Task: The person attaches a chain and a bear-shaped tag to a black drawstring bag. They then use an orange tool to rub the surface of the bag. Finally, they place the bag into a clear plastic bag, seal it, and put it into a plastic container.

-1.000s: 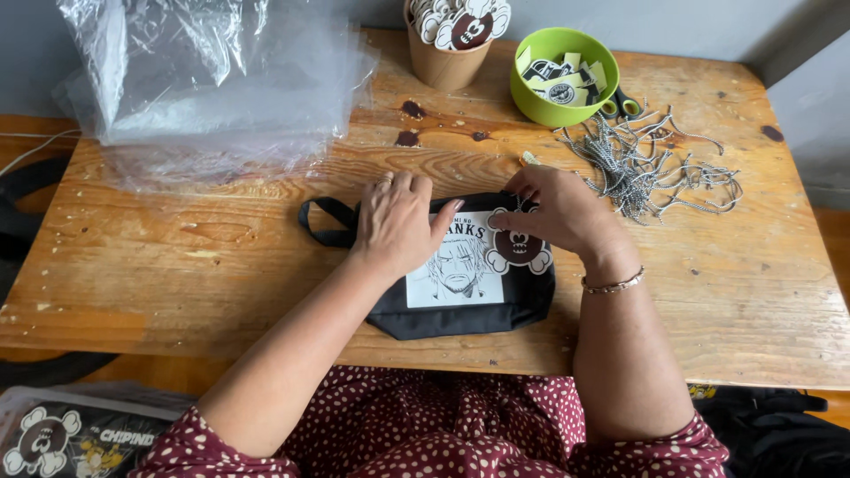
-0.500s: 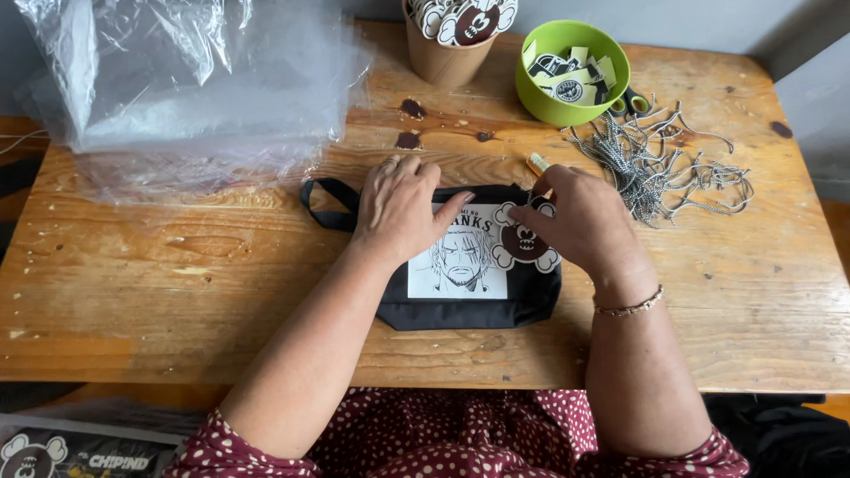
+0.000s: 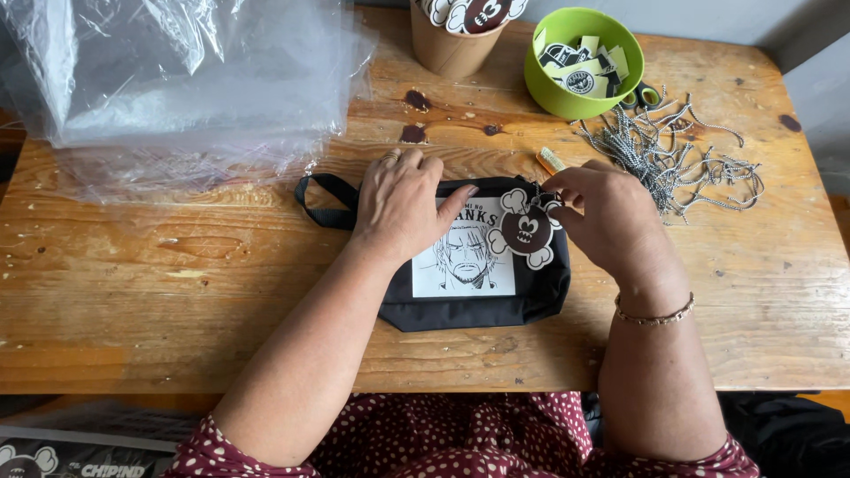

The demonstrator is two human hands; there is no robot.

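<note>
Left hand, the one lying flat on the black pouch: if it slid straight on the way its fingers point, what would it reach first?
The left hand points toward the far edge of the table. Past the black pouch, it would probably first meet the dark brown spots on the wood, then the paper cup, though depth is hard to judge.

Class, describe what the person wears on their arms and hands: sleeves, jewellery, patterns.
The left hand wears a gold ring on one finger. The right hand has a thin gold chain bracelet at the wrist. Both forearms are bare; short dark-red white-dotted sleeves begin near the elbows.
</note>
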